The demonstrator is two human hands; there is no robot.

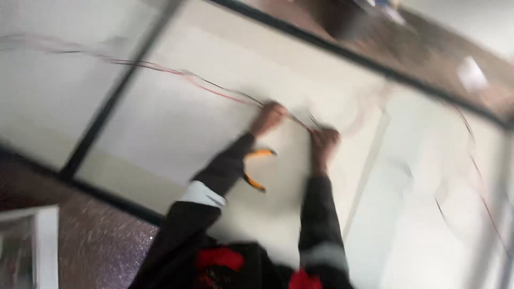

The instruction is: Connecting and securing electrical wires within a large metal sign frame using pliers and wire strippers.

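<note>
The picture is blurred by motion. My left hand (267,116) and my right hand (324,142) reach out side by side over a white panel (176,123). Both grip thin red and black wires (214,88) that run off to the upper left. A short stretch of wire spans between the two hands. Pliers with orange handles (256,167) show just beside my left wrist; how they are held is unclear. Both sleeves are dark with a pale band.
Black frame bars (107,107) border the white panels. More red and black wires (482,198) trail down the right side. A speckled dark floor (101,246) lies at the lower left, with a white-edged object (32,241) at the corner.
</note>
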